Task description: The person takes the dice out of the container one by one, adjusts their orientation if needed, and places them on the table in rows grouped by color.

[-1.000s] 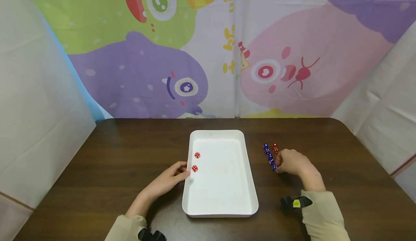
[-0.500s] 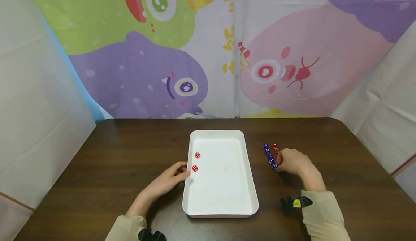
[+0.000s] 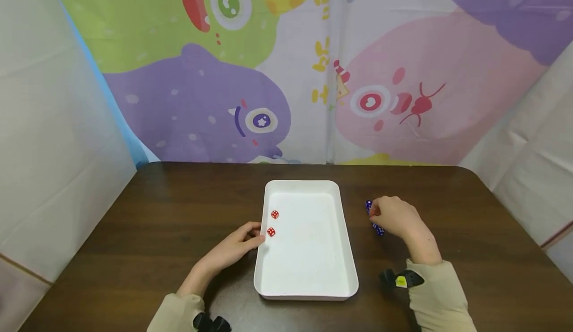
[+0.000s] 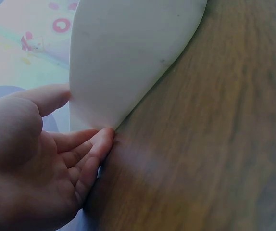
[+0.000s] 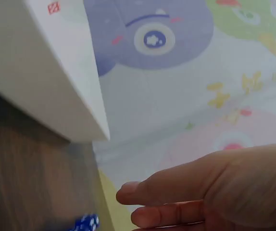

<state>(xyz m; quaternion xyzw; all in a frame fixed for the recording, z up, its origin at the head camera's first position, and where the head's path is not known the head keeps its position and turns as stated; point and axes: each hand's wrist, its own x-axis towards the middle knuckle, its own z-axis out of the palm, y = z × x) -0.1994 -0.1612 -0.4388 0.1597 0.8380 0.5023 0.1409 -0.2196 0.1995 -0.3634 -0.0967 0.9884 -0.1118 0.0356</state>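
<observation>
A white rectangular tray [image 3: 309,252] lies on the dark wooden table, with two red dice [image 3: 275,214] inside near its left wall. My left hand [image 3: 235,246] rests at the tray's left side; in the left wrist view its thumb touches the rim and its fingertips meet the wall's lower edge. Right of the tray, my right hand [image 3: 396,217] is over a row of blue dice [image 3: 379,231], covering the row's middle. Its thumb and fingertips are close together, and I cannot tell whether a die is between them. The red dice beside that row are hidden.
A brown wooden table [image 3: 188,192] spreads out on both sides of the tray. Behind it hangs a cartoon-printed curtain [image 3: 304,123], with pale sheets at left and right. Dark straps with small devices [image 3: 403,278] sit at both wrists.
My right hand has moved left and slightly away from me, now covering the red dice and part of the blue row. The left hand stays at the tray. The head view has shifted slightly.
</observation>
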